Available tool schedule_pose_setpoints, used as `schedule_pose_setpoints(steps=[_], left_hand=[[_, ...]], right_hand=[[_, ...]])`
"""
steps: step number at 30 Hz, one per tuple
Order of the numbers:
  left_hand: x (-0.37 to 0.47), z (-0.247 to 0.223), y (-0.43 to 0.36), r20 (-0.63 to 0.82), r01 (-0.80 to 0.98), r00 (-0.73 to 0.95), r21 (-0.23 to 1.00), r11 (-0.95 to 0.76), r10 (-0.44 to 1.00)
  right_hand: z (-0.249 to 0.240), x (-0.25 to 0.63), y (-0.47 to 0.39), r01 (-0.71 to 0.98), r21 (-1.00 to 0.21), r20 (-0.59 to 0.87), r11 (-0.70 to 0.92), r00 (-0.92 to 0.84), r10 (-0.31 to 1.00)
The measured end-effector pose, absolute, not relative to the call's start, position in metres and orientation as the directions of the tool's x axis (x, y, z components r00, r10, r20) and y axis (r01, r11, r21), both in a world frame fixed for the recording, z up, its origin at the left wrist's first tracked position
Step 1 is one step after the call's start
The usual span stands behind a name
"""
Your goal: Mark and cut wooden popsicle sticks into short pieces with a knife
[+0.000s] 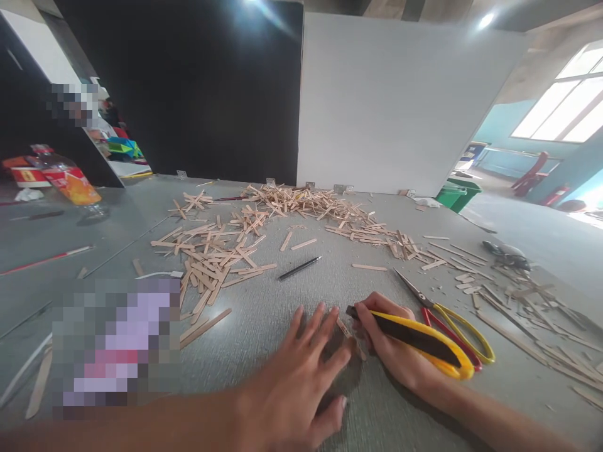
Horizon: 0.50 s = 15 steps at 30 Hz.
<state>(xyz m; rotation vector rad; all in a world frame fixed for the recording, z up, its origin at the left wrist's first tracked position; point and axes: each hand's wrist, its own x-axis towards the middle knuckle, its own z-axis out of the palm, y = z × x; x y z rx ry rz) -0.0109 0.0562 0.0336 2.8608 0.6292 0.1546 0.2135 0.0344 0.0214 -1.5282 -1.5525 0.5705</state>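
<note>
My right hand (pixel 384 342) is wrapped round a yellow and black utility knife (pixel 419 339), its front end pointing left and down toward the table. Beneath the fingers of both hands a short wooden craft stick (pixel 346 329) lies on the grey tabletop. My left hand (pixel 311 370) rests with its fingers spread, the index finger touching or close over that stick. Just right of the knife lie scissors (pixel 443 314) with one yellow and one red handle, partly hidden behind it. A black pen (pixel 299 268) lies ahead of my left hand.
Piles of craft sticks (pixel 207 270) spread across the table's (pixel 301 301) middle and back. Cut scraps (pixel 532 301) are scattered on the right. A drink bottle (pixel 70 179) stands back left. Black and white panels (pixel 377 100) rise behind. A green bin (pixel 456 193) stands beyond the table.
</note>
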Motion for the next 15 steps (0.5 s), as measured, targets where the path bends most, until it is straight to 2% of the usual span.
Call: schedule_pose_setpoints(steps=[4,15], left_hand=[[-0.0097,0.0379,0.0602,-0.015,0.402,0.91,0.286,-0.87,0.415],[-0.0091,0.0415,0.0593,-0.056,0.428,0.901,0.274,-0.861,0.43]], right_hand=[[0.0251,0.2149,0.0342,0.63,-0.754,0.249,0.189,0.008,0.968],[0.0269,0.2118,0.0339,0.668,-0.706,0.246,0.235,-0.08,0.966]])
